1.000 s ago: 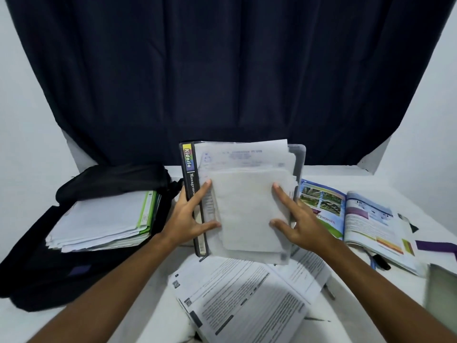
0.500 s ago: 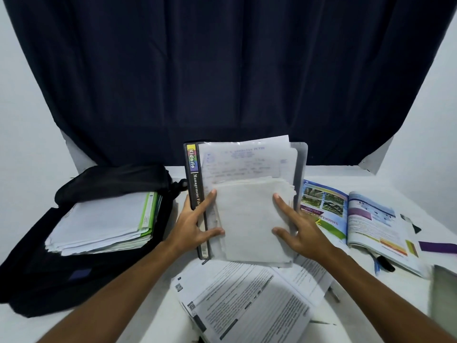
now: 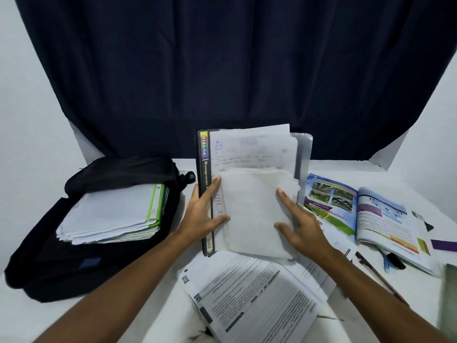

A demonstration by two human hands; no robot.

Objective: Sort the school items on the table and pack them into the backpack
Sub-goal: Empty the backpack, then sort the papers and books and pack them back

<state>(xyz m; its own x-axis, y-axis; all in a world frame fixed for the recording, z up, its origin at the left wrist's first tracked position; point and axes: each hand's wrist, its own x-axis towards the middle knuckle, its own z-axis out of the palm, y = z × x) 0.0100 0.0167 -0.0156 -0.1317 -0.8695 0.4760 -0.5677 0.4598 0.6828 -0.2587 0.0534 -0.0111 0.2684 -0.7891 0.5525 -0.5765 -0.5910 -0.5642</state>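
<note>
A black-spined file folder (image 3: 204, 169) stuffed with white papers (image 3: 249, 204) stands upright on its bottom edge at the table's middle. My left hand (image 3: 201, 214) grips its spine side, thumb across the front sheets. My right hand (image 3: 300, 226) holds the opposite edge, thumb and forefinger on the papers. A black backpack (image 3: 74, 256) lies open at the left, with a stack of papers and a green-edged book (image 3: 111, 214) on it.
Printed sheets (image 3: 249, 295) lie on the white table (image 3: 153, 310) below the folder. An open colourful textbook (image 3: 361, 214) lies at the right, with pens (image 3: 392, 261) and a purple strip (image 3: 444, 245) near it. A dark curtain hangs behind.
The folder has shifted slightly right and stands a little straighter between both hands; the hands keep the same hold.
</note>
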